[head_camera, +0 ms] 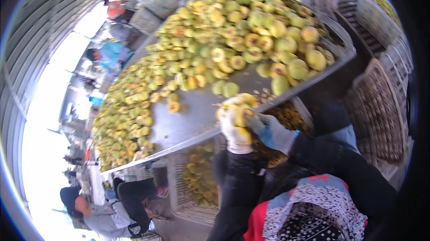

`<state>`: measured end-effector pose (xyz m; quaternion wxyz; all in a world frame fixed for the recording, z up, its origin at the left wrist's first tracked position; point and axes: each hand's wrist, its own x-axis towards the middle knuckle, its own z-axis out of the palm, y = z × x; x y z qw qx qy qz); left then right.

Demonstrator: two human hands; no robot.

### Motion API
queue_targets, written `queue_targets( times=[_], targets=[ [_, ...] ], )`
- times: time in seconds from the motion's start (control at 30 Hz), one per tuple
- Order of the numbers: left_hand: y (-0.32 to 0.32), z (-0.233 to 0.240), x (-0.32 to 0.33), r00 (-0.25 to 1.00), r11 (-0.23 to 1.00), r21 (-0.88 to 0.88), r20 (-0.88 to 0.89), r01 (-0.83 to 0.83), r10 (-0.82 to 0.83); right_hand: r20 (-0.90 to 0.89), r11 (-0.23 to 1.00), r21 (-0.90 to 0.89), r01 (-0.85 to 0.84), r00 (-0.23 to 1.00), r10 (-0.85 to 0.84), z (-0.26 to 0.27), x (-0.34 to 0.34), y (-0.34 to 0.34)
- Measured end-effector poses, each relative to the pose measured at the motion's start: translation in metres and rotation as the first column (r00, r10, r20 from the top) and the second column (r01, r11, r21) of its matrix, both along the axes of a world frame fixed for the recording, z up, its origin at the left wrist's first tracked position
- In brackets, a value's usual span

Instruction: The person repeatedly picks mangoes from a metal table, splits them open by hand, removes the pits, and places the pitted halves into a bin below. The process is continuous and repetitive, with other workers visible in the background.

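Note:
My left hand (235,128), in a white glove with yellow stains, is wrapped around a yellow peach (241,116) at the near edge of a metal table (188,123). Against that peach rests my right hand (268,131), in a grey and blue glove. Its fingers are bent, and blur hides whether a tool or part of the fruit is in them. Just beyond the hands lie two green-yellow peach pieces (225,88) and some loose pits (263,95). A large heap of peaches (208,42), many halved with reddish centres, covers much of the table.
Below the table edge stand a crate of peach halves (201,180) and a container of brown pits or scraps (290,116). To the right are stacked plastic crates (379,106). A seated person (104,214) is at lower left; another person (109,56) is farther off.

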<state>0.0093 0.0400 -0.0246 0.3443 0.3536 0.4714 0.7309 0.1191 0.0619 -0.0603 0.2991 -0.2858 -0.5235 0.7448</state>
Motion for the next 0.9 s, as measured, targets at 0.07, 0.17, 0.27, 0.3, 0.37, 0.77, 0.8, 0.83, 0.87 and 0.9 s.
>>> queue_targets(
  times=[0.07,0.17,0.27,0.3,0.37,0.77,0.8,0.83,0.87,0.9],
  targets=[
    [0.007,-0.012,0.005,0.998,0.993,0.101,-0.030,0.059,-0.056,-0.228,0.997,-0.062,0.041,0.972,-0.054,-0.034,-0.003,-0.001],
    [-0.003,0.003,0.011,0.982,0.990,0.102,0.153,0.097,-0.112,-0.050,0.990,0.138,-0.007,0.999,0.014,-0.017,0.010,-0.003],
    [-0.009,0.008,0.006,0.996,0.991,0.104,-0.012,0.088,-0.088,-0.026,0.862,-0.400,-0.312,0.944,0.329,0.051,0.029,-0.005],
    [-0.007,0.008,0.003,0.994,0.988,0.114,-0.019,0.108,-0.106,-0.035,0.839,-0.426,-0.339,0.933,0.359,0.048,0.027,-0.002],
    [-0.004,0.010,0.003,0.993,0.983,0.136,-0.027,0.121,-0.119,-0.141,0.781,-0.433,-0.450,0.889,0.435,0.039,0.024,0.005],
    [0.018,0.013,0.008,0.964,0.955,-0.273,0.262,0.119,-0.045,0.027,0.860,-0.445,-0.249,0.956,0.291,0.032,0.022,0.009],
    [0.017,0.013,0.008,0.969,0.955,-0.278,0.244,0.101,-0.031,-0.075,0.734,-0.582,-0.350,0.922,0.381,0.036,0.025,0.012],
    [0.017,0.012,0.006,0.970,0.957,-0.274,0.243,0.096,-0.027,-0.016,0.771,-0.552,-0.318,0.928,0.371,0.042,0.023,0.006],
    [0.017,0.010,0.004,0.984,0.945,-0.317,0.174,0.080,-0.025,-0.017,0.770,-0.550,-0.324,0.926,0.378,0.039,0.019,0.003],
    [0.016,0.008,0.002,0.994,0.931,-0.359,0.104,0.061,-0.026,0.062,0.827,-0.508,-0.239,0.948,0.313,0.035,0.015,0.000]
  ],
)
